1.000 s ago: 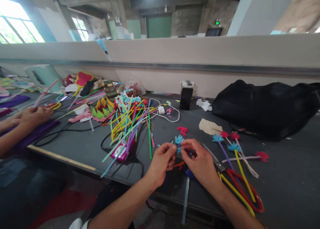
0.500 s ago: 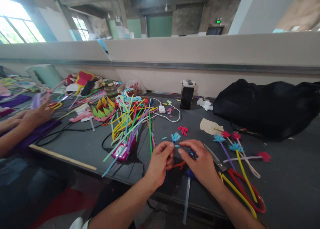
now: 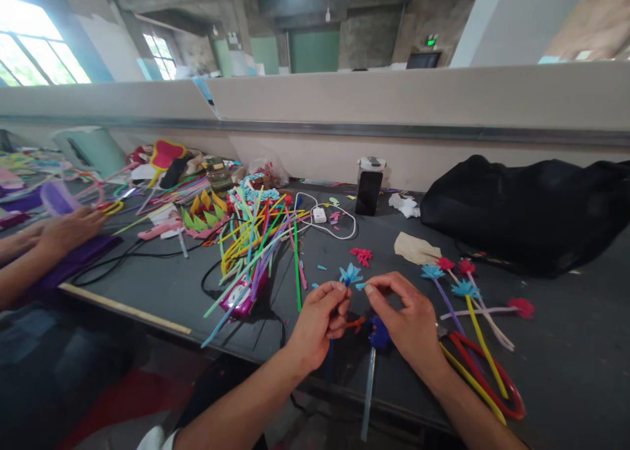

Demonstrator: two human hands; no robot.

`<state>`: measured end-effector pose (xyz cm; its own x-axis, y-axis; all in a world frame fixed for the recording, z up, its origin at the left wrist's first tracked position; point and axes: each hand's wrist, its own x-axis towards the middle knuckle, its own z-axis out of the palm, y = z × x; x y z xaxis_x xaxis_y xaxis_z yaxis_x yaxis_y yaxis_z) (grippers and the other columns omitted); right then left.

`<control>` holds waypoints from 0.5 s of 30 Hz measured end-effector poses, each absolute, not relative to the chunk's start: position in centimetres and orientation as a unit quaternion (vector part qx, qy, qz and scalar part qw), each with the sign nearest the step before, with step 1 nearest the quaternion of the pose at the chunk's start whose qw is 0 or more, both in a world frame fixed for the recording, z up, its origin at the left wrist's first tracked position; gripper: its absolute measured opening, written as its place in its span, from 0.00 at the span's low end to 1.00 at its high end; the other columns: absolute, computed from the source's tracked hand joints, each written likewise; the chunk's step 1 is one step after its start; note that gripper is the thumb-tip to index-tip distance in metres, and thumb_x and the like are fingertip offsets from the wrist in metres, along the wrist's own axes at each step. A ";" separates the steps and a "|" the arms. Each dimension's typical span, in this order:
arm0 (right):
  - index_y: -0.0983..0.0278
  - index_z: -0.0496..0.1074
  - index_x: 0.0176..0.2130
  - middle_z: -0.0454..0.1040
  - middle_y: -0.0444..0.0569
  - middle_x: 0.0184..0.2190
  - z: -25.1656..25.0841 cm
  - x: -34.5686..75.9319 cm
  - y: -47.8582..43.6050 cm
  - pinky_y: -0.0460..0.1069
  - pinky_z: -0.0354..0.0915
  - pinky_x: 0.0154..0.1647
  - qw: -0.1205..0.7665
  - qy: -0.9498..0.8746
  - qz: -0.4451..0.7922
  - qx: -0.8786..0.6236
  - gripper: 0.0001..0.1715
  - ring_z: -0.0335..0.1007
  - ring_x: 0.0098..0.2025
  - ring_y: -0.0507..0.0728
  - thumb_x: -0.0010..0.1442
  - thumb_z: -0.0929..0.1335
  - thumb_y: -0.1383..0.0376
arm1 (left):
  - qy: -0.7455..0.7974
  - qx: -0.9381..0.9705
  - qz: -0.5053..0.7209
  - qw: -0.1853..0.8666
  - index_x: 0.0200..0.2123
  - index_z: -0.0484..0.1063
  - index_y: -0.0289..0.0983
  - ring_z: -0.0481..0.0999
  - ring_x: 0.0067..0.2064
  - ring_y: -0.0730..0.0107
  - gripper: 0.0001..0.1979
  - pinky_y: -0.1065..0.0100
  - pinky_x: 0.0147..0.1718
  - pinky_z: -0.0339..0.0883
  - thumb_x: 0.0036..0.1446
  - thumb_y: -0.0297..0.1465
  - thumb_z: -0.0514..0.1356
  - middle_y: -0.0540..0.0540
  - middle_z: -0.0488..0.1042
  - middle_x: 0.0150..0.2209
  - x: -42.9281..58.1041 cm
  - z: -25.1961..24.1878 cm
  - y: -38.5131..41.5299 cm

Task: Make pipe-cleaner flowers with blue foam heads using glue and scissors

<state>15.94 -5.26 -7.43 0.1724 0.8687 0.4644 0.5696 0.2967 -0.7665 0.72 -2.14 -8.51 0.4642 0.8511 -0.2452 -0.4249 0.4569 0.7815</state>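
Between the thumb and fingers of my left hand [image 3: 317,315] is a light-blue flower [image 3: 350,274], its petals fanned out above the fingertips. My right hand [image 3: 406,309] is closed in a pinch on a small light-blue petal [image 3: 361,286], just right of the flower. Below my right hand lies a dark-blue glue gun [image 3: 378,332], partly hidden, with a clear glue stick [image 3: 369,397] jutting over the table edge. Red-handled scissors [image 3: 492,368] lie beside my right wrist, blades mostly hidden. Finished blue flowers [image 3: 465,288] and red flowers [image 3: 520,307] on stems rest further right.
Red petals [image 3: 361,257] lie beyond my hands. A bundle of coloured pipe cleaners [image 3: 256,240] rests on a purple box [image 3: 241,297] at left. A phone [image 3: 369,193] leans upright at the back near a black bag [image 3: 516,214]. Another person's hand [image 3: 73,230] works at far left.
My right hand's fingers have closed on a blue petal and moved slightly right. My left hand has shifted a little right with the flower. The other person's hand has moved slightly.
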 end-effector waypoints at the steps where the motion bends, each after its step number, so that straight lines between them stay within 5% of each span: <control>1: 0.60 0.72 0.31 0.72 0.44 0.28 -7.4 16.0 -5.2 0.49 0.63 0.37 0.505 -0.629 0.142 -0.574 0.08 0.68 0.32 0.54 0.61 0.66 0.63 | 0.322 0.328 0.403 0.791 0.31 0.67 0.35 0.47 0.16 0.87 0.14 0.77 0.14 0.35 0.52 0.39 0.65 0.58 0.58 0.19 0.7 -8.5 -2.2; 15: 0.60 0.72 0.31 0.71 0.44 0.28 -7.6 15.9 -5.2 0.50 0.63 0.37 0.500 -0.646 0.098 -0.568 0.07 0.67 0.33 0.55 0.61 0.66 0.64 | 0.336 0.345 0.408 0.776 0.27 0.67 0.36 0.47 0.16 0.86 0.13 0.77 0.14 0.36 0.51 0.37 0.66 0.57 0.60 0.19 1.1 -8.5 -2.5</control>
<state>15.88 -5.22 -7.61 0.1463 0.8320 0.5351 0.6359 0.3353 -0.6952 1.10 -2.54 -8.47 0.4416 0.8643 -0.2406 -0.4007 0.4299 0.8091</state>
